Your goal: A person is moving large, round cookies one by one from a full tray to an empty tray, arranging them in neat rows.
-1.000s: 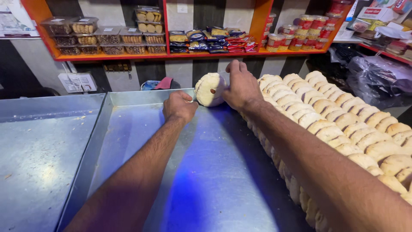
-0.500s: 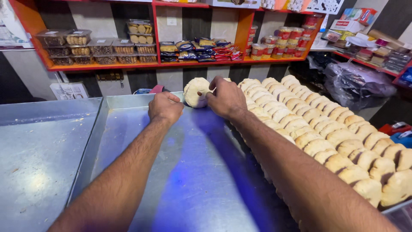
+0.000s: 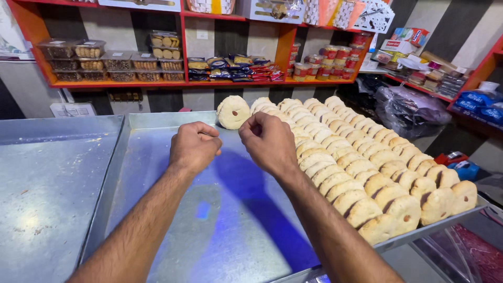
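Head view: I see the metal tray [image 3: 157, 209] on the bench, cookie rows [image 3: 361, 167] along its right. Beyond both clenched, empty hands, one upright cookie [image 3: 233, 111] stands; right hand [image 3: 270, 141] nearer than left hand [image 3: 194, 147].

Orange shelves [image 3: 183, 84] line a grey, dark-striped wall [image 3: 112, 23], stocked with clear boxes [image 3: 118, 60] and red-lidded jars [image 3: 335, 57].

Left hand [image 3: 195, 147], right hand [image 3: 269, 141]: loosely curled fists
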